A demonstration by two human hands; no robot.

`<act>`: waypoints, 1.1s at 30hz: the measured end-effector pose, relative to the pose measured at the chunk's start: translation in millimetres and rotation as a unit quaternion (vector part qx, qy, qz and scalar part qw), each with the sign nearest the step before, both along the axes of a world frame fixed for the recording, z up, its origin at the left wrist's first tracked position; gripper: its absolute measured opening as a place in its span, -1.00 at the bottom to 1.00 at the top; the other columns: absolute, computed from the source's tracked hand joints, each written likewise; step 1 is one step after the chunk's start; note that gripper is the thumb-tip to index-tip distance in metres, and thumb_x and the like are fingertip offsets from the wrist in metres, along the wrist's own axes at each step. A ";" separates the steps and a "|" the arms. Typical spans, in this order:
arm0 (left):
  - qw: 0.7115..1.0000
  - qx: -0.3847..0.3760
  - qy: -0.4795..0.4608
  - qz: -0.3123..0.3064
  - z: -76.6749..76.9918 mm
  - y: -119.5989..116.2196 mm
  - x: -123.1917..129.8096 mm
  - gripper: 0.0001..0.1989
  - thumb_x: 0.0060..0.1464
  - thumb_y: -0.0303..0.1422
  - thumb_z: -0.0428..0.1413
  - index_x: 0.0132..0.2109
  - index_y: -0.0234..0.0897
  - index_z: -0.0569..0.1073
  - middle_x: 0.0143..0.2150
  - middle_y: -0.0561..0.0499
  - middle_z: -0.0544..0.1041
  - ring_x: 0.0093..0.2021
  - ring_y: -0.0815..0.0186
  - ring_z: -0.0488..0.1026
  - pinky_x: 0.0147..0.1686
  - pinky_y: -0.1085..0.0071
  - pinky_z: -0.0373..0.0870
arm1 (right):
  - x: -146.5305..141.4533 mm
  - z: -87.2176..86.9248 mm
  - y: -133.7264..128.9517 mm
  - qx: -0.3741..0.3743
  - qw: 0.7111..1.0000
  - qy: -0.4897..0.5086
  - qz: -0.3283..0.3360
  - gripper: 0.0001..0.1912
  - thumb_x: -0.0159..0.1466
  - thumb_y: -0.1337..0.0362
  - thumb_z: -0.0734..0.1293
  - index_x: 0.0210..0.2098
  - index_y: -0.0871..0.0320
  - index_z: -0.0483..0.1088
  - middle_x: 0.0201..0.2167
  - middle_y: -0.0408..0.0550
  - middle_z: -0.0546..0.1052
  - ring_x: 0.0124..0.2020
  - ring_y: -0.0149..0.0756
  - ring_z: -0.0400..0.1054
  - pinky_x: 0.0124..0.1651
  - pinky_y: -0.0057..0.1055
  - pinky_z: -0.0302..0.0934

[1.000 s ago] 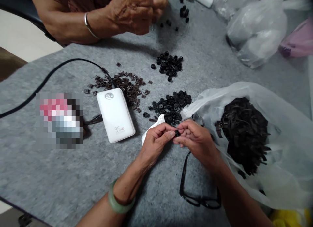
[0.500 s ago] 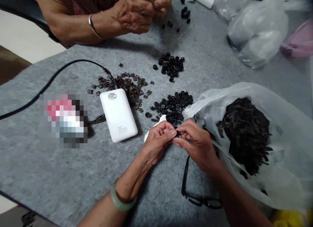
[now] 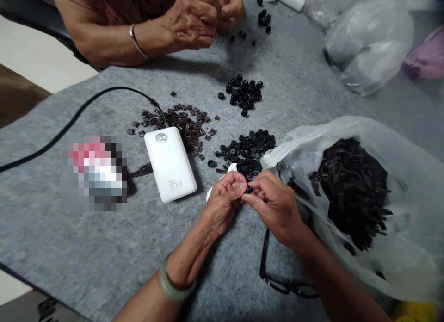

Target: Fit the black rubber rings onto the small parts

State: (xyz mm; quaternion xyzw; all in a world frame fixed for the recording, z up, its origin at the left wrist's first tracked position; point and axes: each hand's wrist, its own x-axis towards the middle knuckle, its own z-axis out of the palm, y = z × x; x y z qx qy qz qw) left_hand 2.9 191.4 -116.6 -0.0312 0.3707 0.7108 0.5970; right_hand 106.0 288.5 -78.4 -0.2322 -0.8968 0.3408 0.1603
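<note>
A grey felt mat (image 3: 69, 229) covers the table, and the head camera looks down on it. The left hand (image 3: 224, 201) and right hand (image 3: 275, 207) are close together with curled fingers, and they pinch a small black ring (image 3: 249, 189) between their fingertips, just above the mat. The ring looks light, a bit soft and rubbery, and so small it could slip, so its rim seems the best place to hold. A heap of black rings (image 3: 247, 151) lies just past the hands, near a white power bank (image 3: 169, 164) and loose brown clips (image 3: 180, 125). A clear plastic bag (image 3: 405, 262) of dark strips (image 3: 354, 192) sits to the right. Across the mat, another person's hands (image 3: 197, 21) are pressed together.
</note>
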 end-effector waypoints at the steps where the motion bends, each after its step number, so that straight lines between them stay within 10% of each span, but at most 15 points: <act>1: 1.000 -0.001 0.002 0.000 -0.4 0.0 0.0 -0.56 -0.12 -0.18 0.44 -0.29 -0.31 0.39 -0.47 0.13 0.35 -0.45 0.52 0.29 -0.40 0.56 0.18 | -0.5 -0.3 -0.6 -0.005 1.000 -0.004 -0.004 -0.87 0.29 0.34 0.39 -0.38 0.25 0.43 -0.39 -0.13 0.41 -0.40 -0.62 0.23 -0.33 -0.64 0.10; 19: 0.997 -0.034 0.059 0.029 6.8 2.6 3.1 -0.73 -0.13 -0.41 0.34 -0.26 -0.32 0.46 -0.52 0.17 0.42 -0.53 0.55 0.37 -0.43 0.58 0.34 | 6.7 -16.5 -5.7 0.115 0.993 -0.020 -0.015 -0.89 0.32 0.41 0.24 -0.29 0.24 0.40 -0.29 -0.05 0.40 -0.32 -0.53 0.26 -0.26 -0.56 0.18; 33: 0.996 0.029 0.061 -0.065 2.9 -2.4 -6.1 -0.68 0.07 -0.33 0.31 -0.12 -0.36 0.38 -0.37 -0.05 0.63 -0.44 0.36 0.57 -0.36 0.42 0.57 | 13.7 -10.2 16.8 -0.329 0.942 -0.033 -0.050 -0.70 0.33 0.16 0.24 -0.20 0.28 0.47 -0.43 -0.11 0.46 -0.53 -0.66 0.22 -0.47 -0.67 0.14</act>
